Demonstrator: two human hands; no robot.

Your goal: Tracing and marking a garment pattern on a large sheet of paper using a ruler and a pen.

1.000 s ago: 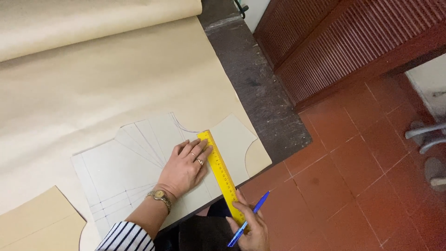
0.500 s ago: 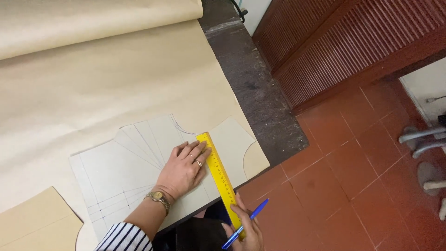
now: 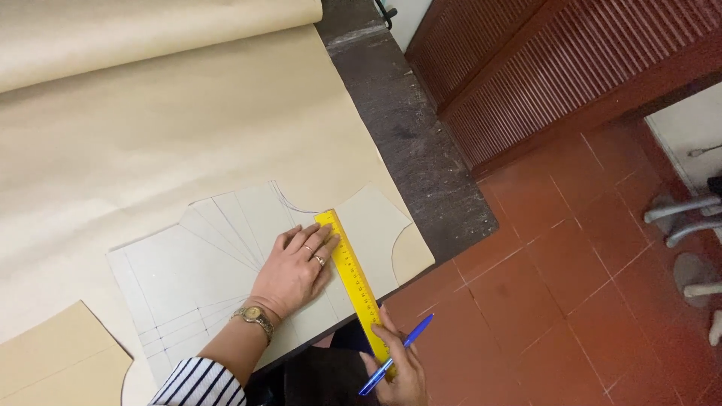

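My left hand (image 3: 295, 272) lies flat, fingers spread, pressing the pale paper pattern (image 3: 218, 263) onto the brown paper sheet (image 3: 165, 135) covering the bench (image 3: 410, 143). Its fingertips touch the yellow ruler (image 3: 352, 277), which runs diagonally across the pattern and past the bench edge. My right hand (image 3: 398, 368) pinches the ruler's near end while gripping a blue pen (image 3: 396, 365). A tan card piece (image 3: 60, 361) lies at lower left.

A brown paper roll (image 3: 150, 34) tops the table, beside red floor tiles (image 3: 571, 301) and a slatted wooden wall (image 3: 556, 68).
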